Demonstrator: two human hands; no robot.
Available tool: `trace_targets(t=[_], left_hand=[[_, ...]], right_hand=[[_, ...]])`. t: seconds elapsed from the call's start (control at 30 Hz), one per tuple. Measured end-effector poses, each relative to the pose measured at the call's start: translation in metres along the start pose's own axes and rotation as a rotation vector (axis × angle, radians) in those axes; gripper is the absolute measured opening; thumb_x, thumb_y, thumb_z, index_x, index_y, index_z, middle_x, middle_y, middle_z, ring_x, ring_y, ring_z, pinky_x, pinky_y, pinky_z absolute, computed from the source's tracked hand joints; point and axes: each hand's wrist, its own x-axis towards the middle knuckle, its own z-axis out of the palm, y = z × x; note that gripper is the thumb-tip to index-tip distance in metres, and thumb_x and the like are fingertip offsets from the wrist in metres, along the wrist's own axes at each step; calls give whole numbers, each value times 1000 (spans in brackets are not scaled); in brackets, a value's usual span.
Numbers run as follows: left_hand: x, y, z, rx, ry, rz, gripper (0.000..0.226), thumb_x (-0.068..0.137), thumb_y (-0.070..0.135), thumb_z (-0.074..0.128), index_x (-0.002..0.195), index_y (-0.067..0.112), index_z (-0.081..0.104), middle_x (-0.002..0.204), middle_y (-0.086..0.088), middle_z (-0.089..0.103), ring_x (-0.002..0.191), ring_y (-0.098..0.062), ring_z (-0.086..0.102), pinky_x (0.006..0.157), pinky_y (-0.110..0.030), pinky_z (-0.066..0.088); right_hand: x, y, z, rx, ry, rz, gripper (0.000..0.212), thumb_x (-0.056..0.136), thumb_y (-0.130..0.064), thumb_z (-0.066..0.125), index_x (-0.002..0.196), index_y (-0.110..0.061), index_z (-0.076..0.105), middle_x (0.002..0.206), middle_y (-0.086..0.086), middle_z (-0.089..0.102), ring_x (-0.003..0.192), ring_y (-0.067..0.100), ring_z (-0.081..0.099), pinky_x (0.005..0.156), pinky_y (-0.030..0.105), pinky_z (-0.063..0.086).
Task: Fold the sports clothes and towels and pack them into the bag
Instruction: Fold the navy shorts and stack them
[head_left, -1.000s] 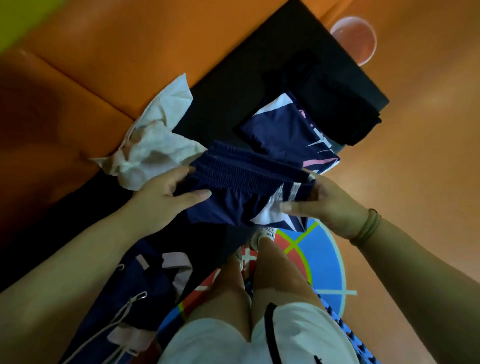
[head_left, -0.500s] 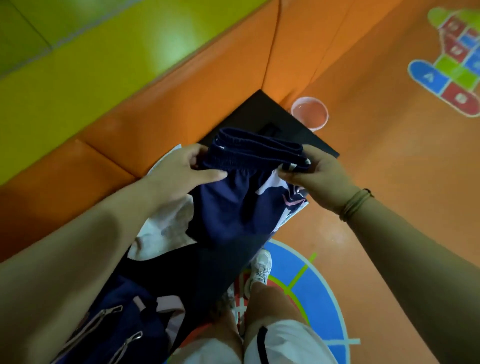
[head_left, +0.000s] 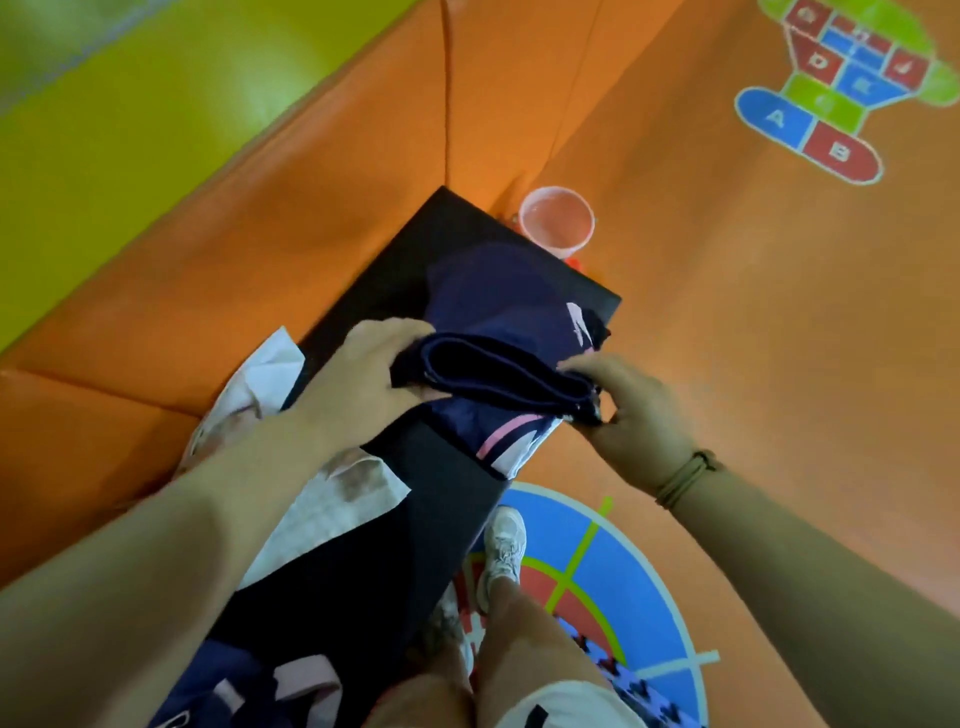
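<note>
Over counter's far end: left hand (head_left: 363, 374) and right hand (head_left: 631, 410) both clamped on navy shorts (head_left: 493, 371), one at each end of a thick folded edge.
Left hand: fingers curled round the fold's left end, thumb on the near side.
Right hand: fingertips pinch the fold's right end, just past the counter's right edge; brown wristband (head_left: 685, 475) on that arm.
Shorts: folded edge level between the hands; the part with the pink-white stripe hangs below it and over the right edge.
Counter (head_left: 441, 493): black, set against an orange padded wall.
Under shorts: second navy garment (head_left: 488, 288) with a pink mark lies at the far end.
Towel (head_left: 322, 501): white, crumpled along the left edge, partly under the left forearm.
Bag (head_left: 244, 691): navy with pink straps, at the near end.
Cup (head_left: 557, 221): pink, on the floor just off the far right corner.
Step tip: likely the last fold; lower both ends together, square the edges on the garment below and press flat before letting go, or slick fabric may slide off the right edge.
Hard to tell: where the shorts end and the garment under them starts; whether the fold touches the counter; whether the bag is open, as the frame cuts it off.
</note>
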Motion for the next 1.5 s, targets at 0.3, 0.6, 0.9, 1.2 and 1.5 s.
trace_targets(t=[0.3,0.6,0.9,1.2,1.5], left_hand=[[-65,-69,74,-30,-329,-341,52,62,70,58,108,47,48,102,5,57,96,-19,58,85,-47,50],[-46,-87,87,-289,-313,-510,45,72,49,74,112,43,52,107,13,66,102,-8,61,94,-35,47],[68,-104,114,-525,-121,-526,31,85,27,67,108,41,52,107,23,59,103,11,54,93,-18,44],[86,-154,158,-235,-189,-650,78,82,34,71,145,28,26,146,-1,38,131,-21,41,101,-33,38],[39,-158,151,-183,-185,-624,65,86,39,63,141,37,29,138,5,47,124,-19,48,99,-40,44]], right_hand=[[-71,29,89,22,-416,270,37,72,-10,70,108,-15,61,98,6,65,87,30,60,71,36,49],[-56,52,103,272,-410,577,39,79,-30,73,114,-24,54,96,-9,65,88,15,60,77,25,48],[24,130,119,525,-200,763,35,84,-31,68,115,-17,60,106,-4,68,98,15,64,90,44,50],[10,190,165,533,-340,1091,73,76,-30,76,134,-21,32,120,12,60,101,30,62,88,49,52],[-29,151,153,428,-389,838,93,83,-5,65,140,-54,10,135,-10,49,120,17,50,89,25,49]])
